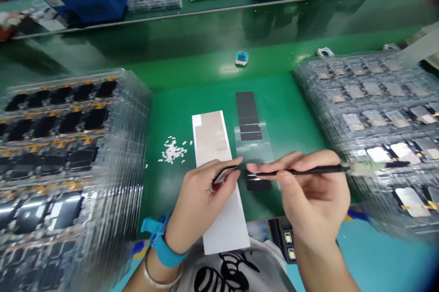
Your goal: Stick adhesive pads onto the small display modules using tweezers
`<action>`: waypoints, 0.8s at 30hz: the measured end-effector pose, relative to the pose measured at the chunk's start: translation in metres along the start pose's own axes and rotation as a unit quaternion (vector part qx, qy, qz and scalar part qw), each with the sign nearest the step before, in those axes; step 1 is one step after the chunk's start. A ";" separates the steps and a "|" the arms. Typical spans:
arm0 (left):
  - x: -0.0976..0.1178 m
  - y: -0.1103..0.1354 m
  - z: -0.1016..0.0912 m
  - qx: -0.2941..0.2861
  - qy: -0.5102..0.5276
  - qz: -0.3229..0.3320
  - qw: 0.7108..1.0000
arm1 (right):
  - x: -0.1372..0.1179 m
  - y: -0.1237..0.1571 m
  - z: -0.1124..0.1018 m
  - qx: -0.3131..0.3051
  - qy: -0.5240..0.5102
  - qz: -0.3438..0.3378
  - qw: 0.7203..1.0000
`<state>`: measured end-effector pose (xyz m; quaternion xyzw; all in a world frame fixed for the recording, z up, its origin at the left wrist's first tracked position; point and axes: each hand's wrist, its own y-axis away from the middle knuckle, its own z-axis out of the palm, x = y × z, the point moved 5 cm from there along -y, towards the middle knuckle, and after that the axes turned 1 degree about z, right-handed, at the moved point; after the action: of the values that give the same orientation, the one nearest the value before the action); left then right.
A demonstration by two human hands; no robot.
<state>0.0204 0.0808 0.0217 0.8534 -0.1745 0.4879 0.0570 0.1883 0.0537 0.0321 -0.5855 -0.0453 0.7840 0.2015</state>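
Between the thumb and fingers of my left hand (209,198) is a small flat display panel (224,174), dark at its edge and pale on its face. My right hand (313,191) grips black tweezers (305,170) with their points toward the panel; whether they touch it I cannot tell. Below my left hand lies a long white card (226,228) with a beige upper part. A clear strip with dark rectangular pieces (247,111) runs beside the card, partly hidden by my right hand. Small white bits (172,151) lie in a loose pile left of the card.
Tall stacks of clear trays stand at both sides: the left stack (128,145) holds dark screens, the right stack (370,100) silvery ones. A small watch-like case (241,58) sits farther back on the green mat (284,118). A shelf (212,6) carries trays and boxes.
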 end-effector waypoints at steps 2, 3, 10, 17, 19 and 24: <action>-0.003 0.003 -0.003 0.000 0.017 0.002 1.000 | -0.001 0.003 0.022 -0.028 -0.004 -0.022 0.999; -0.005 0.004 -0.004 -0.001 0.022 0.003 1.000 | 0.000 0.004 0.031 -0.037 -0.003 -0.030 0.999; -0.015 0.009 -0.011 0.025 0.045 0.016 0.999 | 0.013 0.008 0.050 -0.046 0.025 -0.071 0.996; -0.019 0.014 -0.012 0.005 0.055 -0.010 0.998 | 0.023 0.010 0.053 -0.042 0.045 -0.082 0.995; -0.019 0.015 -0.012 0.003 0.066 -0.008 0.998 | 0.025 0.010 0.052 -0.041 0.049 -0.081 0.995; -0.020 0.016 -0.011 -0.004 0.081 -0.004 0.997 | 0.027 0.011 0.049 -0.029 0.064 -0.077 0.995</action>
<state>-0.0034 0.0737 0.0097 0.8117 -0.1679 0.5543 0.0760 0.1329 0.0616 0.0195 -0.6348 -0.1002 0.7253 0.2468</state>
